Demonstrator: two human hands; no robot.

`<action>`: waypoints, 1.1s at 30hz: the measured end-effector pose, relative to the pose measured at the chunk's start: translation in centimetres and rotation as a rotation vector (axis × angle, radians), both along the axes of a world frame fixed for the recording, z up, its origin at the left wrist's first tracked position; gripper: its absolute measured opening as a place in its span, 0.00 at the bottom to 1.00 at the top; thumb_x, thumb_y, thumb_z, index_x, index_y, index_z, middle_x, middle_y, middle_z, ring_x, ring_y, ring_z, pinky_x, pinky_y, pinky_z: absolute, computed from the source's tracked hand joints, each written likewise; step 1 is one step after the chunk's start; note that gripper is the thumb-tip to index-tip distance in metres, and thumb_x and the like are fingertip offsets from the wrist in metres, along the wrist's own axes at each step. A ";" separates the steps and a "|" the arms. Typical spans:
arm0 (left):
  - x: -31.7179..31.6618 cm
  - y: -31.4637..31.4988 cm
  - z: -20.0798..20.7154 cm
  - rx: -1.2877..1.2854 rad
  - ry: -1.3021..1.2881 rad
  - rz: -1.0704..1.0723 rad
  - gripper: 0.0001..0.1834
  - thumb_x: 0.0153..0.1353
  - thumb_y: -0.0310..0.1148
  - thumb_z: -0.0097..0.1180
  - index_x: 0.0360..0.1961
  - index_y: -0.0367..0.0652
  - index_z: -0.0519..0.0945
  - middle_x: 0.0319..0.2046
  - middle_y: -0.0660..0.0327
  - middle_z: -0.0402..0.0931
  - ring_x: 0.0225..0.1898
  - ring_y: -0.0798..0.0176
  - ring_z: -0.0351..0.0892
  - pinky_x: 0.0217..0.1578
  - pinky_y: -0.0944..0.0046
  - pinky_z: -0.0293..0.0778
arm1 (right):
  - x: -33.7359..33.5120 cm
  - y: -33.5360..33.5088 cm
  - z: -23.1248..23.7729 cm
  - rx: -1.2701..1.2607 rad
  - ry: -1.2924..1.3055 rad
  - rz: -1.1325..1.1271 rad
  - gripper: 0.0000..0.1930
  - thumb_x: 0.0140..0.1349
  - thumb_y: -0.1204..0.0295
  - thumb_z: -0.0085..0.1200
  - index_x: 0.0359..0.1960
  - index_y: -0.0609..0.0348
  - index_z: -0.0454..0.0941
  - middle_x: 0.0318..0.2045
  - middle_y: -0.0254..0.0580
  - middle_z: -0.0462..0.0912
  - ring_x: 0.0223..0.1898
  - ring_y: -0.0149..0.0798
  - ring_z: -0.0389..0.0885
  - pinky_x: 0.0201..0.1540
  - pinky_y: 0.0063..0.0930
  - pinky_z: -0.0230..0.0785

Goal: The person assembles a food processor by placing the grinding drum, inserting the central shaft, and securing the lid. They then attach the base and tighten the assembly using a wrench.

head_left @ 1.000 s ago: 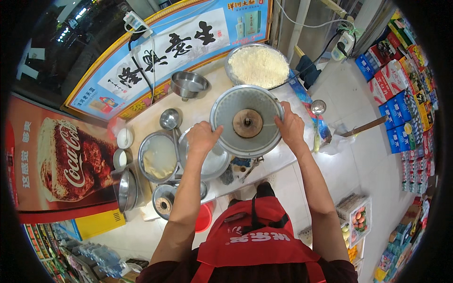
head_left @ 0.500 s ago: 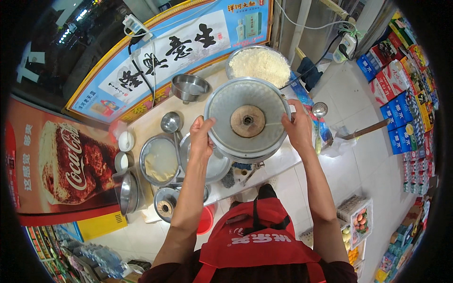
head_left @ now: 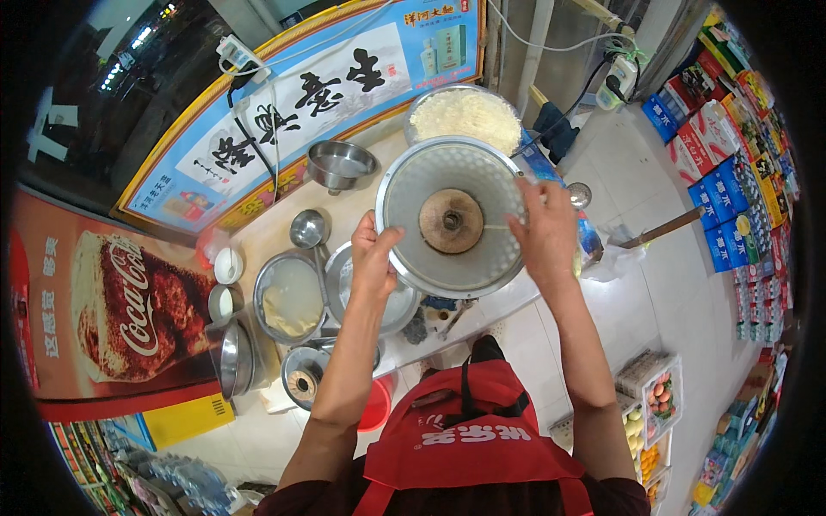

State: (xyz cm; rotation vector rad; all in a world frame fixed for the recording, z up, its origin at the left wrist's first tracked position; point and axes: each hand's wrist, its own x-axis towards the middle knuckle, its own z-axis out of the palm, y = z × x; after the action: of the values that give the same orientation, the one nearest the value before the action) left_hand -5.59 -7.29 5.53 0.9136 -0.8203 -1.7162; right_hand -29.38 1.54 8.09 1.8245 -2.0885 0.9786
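A round, deep metal filter basket with a dimpled grey wall and a brown, stone-like hub is held up over the table, its open side facing me. My left hand is closed on the basket's left rim, thumb on the inside. At the right rim, my right hand has its thumb inside and fingers bent over the edge, slightly blurred. A thin pale line runs from the hub toward the right thumb; whether it is a seam or a stick I cannot tell.
Behind the basket sits a bowl of pale crumbly meal. On the table's left stand a steel pan, a ladle, a bowl of cloudy liquid and small white cups. A red bucket is below; fruit crates are at right.
The basket has shifted slightly left and tilted, so less of its outer side shows below. My right hand has moved further over the rim, its fingers now bent across it.
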 end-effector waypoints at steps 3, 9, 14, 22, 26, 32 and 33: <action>-0.2 0.3 0.4 0.004 0.018 0.030 0.09 0.56 0.18 0.54 0.37 0.42 0.72 0.31 0.62 0.80 0.21 0.76 0.75 0.17 0.75 0.68 | 2.2 -0.9 -0.6 0.138 -0.005 0.177 0.20 0.47 0.62 0.71 0.43 0.52 0.83 0.44 0.44 0.73 0.49 0.48 0.72 0.49 0.42 0.66; -0.2 0.9 0.3 -0.032 0.015 0.014 0.09 0.56 0.17 0.54 0.34 0.42 0.71 0.31 0.61 0.79 0.26 0.73 0.77 0.27 0.72 0.75 | 5.1 -2.7 -3.0 0.388 0.033 0.273 0.20 0.45 0.60 0.72 0.38 0.56 0.84 0.44 0.45 0.72 0.52 0.49 0.69 0.53 0.43 0.63; 0.3 0.9 0.0 -0.044 0.020 -0.021 0.10 0.56 0.16 0.53 0.35 0.42 0.71 0.31 0.62 0.79 0.27 0.72 0.77 0.28 0.71 0.76 | 4.7 -3.1 -3.7 0.444 -0.016 0.363 0.19 0.48 0.59 0.69 0.38 0.58 0.83 0.47 0.47 0.72 0.54 0.51 0.68 0.56 0.44 0.60; 1.2 0.5 -0.3 -0.032 0.012 -0.047 0.13 0.54 0.16 0.53 0.40 0.41 0.72 0.34 0.61 0.80 0.30 0.70 0.80 0.34 0.68 0.82 | 1.1 -1.8 -0.5 0.349 -1.024 0.429 0.18 0.63 0.61 0.58 0.47 0.62 0.80 0.45 0.46 0.76 0.44 0.39 0.74 0.50 0.32 0.67; 1.5 0.3 -0.7 -0.040 0.036 -0.057 0.14 0.53 0.17 0.53 0.41 0.40 0.72 0.34 0.60 0.80 0.31 0.69 0.81 0.34 0.68 0.82 | -0.8 -0.9 0.2 0.242 -1.498 0.440 0.26 0.69 0.53 0.53 0.56 0.65 0.76 0.54 0.39 0.79 0.53 0.31 0.74 0.57 0.27 0.65; 2.0 0.0 -2.5 0.004 0.033 -0.038 0.16 0.55 0.18 0.52 0.46 0.40 0.73 0.35 0.60 0.80 0.31 0.69 0.82 0.34 0.68 0.82 | -5.4 4.3 -0.4 -0.181 -1.733 0.533 0.32 0.70 0.46 0.48 0.64 0.59 0.69 0.61 0.40 0.75 0.62 0.38 0.73 0.68 0.40 0.64; 2.1 -0.3 -2.8 0.011 0.037 -0.034 0.17 0.55 0.18 0.52 0.48 0.40 0.73 0.36 0.59 0.80 0.31 0.69 0.82 0.32 0.68 0.83 | -6.2 4.9 -0.8 -0.200 -1.723 0.525 0.32 0.71 0.46 0.48 0.64 0.59 0.69 0.61 0.40 0.75 0.62 0.38 0.72 0.68 0.40 0.63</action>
State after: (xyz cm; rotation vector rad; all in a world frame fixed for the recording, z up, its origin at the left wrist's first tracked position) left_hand -3.52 -7.62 2.69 0.8774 -0.8068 -1.7637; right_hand -35.63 6.40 7.30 1.3615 -1.6293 3.5808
